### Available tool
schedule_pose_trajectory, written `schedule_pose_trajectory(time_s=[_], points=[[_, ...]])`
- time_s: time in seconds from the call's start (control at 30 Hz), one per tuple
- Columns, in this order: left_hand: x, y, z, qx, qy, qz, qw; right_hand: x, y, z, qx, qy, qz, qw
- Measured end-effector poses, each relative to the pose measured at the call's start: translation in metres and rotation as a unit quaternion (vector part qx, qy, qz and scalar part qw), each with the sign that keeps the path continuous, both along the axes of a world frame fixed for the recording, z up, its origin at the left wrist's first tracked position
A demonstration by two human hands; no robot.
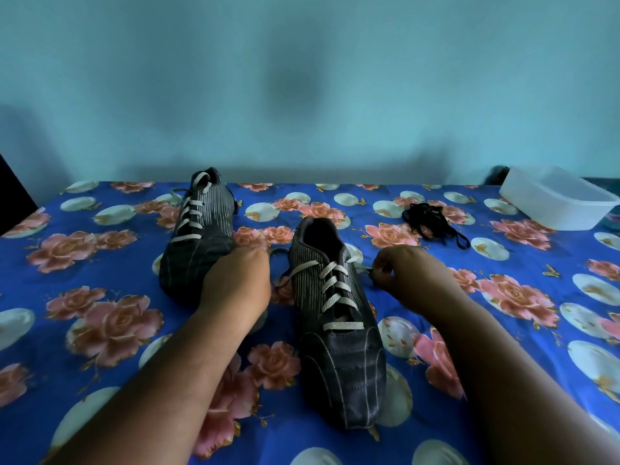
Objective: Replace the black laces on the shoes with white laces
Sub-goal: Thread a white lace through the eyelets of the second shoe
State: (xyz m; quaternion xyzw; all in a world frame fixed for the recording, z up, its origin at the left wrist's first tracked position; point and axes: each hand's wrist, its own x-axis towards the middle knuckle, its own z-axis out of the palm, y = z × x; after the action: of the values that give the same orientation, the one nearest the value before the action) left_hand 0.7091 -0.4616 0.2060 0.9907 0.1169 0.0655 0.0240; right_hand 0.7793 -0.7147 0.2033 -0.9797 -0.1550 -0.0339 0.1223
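Two dark striped shoes lie on a bed covered by a blue floral sheet (pixel 100 330), which meets a plain teal wall (pixel 302 78) at its far edge. The near shoe (pixel 339 364) lies about mid-sheet, toe toward the near edge and opening toward the wall. A white lace (pixel 335 286) crosses its eyelets in several rows. The right hand (pixel 406 280) sits just right of this shoe near its top eyelets, fingertips closed together in a pinch on the lace end on that side. The left hand (pixel 235 283) lies between the two shoes with its back to the onlooker and fingers curled under out of sight; the other lace end loops toward it, but whether the fingers hold that end cannot be told. The second shoe (pixel 198 236) lies to the left and closer to the far edge, already strung with its own white lace (pixel 193 213), its toe partly hidden behind the left hand. The removed black laces (pixel 432 223) lie in a loose tangle toward the far right of the sheet, well apart from both shoes. A white plastic container (pixel 557 203) stands at the far right corner, just beyond the black tangle.
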Motion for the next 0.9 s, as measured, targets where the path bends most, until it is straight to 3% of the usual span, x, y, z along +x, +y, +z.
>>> schedule_pose_trajectory(time_s=[0.1,0.17,0.27,0.37,0.57,0.8,0.9], points=[[-0.001,0.006,0.000,-0.054,-0.007,-0.032,0.998,0.001,-0.002,0.000,0.077,-0.027,-0.013,0.997],[-0.002,0.010,0.005,-0.107,0.040,-0.061,0.992,0.001,-0.003,0.000,0.113,-0.038,-0.010,0.993],[-0.004,0.019,0.011,-0.170,0.118,-0.097,0.974,0.001,-0.004,-0.002,0.133,-0.024,0.000,0.991],[-0.006,0.023,0.012,-0.211,0.135,-0.106,0.962,0.003,-0.003,-0.004,0.141,-0.023,0.003,0.990],[-0.004,0.004,-0.004,-0.093,0.023,-0.051,0.994,0.002,0.002,-0.001,0.217,-0.077,0.007,0.973],[-0.004,-0.009,-0.003,-0.018,-0.023,-0.032,0.999,-0.015,0.030,0.010,0.349,-0.227,0.048,0.908],[-0.002,-0.002,-0.002,-0.041,-0.036,-0.023,0.998,-0.018,0.049,0.010,0.430,-0.188,0.065,0.881]])
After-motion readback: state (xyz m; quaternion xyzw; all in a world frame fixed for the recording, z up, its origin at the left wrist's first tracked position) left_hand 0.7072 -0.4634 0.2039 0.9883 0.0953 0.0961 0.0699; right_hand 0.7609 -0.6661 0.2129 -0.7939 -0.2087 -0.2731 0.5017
